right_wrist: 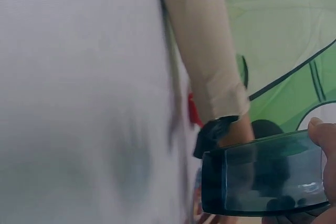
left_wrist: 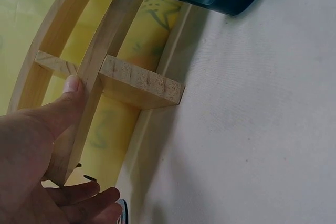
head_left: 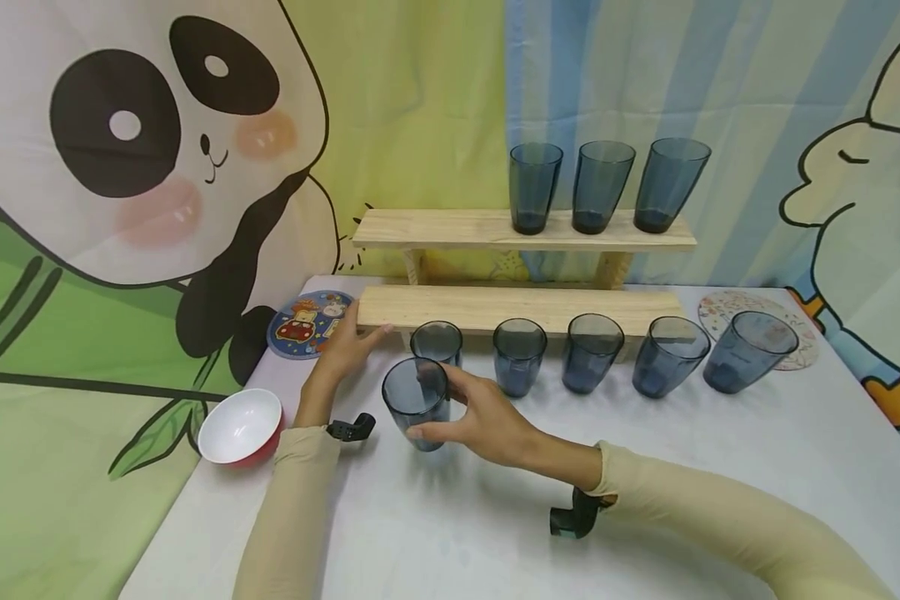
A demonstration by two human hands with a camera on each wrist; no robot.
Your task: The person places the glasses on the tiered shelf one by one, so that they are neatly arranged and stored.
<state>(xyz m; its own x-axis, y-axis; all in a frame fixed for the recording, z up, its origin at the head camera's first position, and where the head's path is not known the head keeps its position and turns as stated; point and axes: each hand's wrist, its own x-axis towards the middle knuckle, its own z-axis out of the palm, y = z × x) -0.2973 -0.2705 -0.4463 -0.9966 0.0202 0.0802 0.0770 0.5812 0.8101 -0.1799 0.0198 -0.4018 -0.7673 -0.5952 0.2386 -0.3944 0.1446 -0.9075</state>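
My right hand [head_left: 495, 421] grips a blue-tinted drinking glass [head_left: 414, 398] around its side, upright and in front of the row of glasses. In the right wrist view the glass [right_wrist: 262, 177] shows its thick base, with fingers near its rim. At the left end of the lower tier of a two-tier wooden shelf [head_left: 517, 308], my left hand [head_left: 345, 346] holds the board. The left wrist view shows the thumb of the left hand [left_wrist: 39, 140] pressed on the board and the other fingers curled below its end. Another glass [head_left: 437, 340] stands just behind the held one, partly hidden by it.
Three matching glasses [head_left: 602, 187] stand on the upper tier's right half. Several more, including a glass [head_left: 520, 358], line the table before the shelf. A white-and-red bowl [head_left: 240, 427] sits at left. Round patterned mats, one blue [head_left: 294, 329] and one pale [head_left: 720, 307], flank the shelf.
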